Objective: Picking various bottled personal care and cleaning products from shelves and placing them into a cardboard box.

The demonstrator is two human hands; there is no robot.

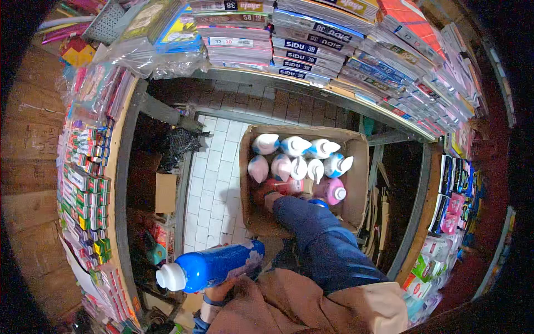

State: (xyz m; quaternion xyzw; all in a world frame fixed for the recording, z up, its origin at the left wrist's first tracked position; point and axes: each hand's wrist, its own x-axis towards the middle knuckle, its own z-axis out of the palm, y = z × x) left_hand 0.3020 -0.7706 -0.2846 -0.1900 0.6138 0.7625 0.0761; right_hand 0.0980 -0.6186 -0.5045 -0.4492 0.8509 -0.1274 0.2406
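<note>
My left hand (221, 289) holds a large blue plastic bottle (200, 267) with a white cap. It lies nearly level, its cap pointing left. My right arm reaches down into an open cardboard box (359, 183) on the floor. Inside the box my right hand (262, 196) is low on the left, in shadow beside a red container (288, 185); its fingers are hidden. Two rows of bottles with white tops (296, 145) stand behind it, some with pointed nozzles. A pink bottle (333, 192) with a white cap leans at the box's right. Part of a blue item (318, 203) shows by my sleeve.
Shelving surrounds me. Stacked notebooks (304, 54) fill the far shelf, and small boxed goods (85, 183) line the left one. Packaged goods (452, 208) sit at right. White floor tiles (210, 175) show left of the box. Flattened cardboard (379, 221) stands under the right shelf.
</note>
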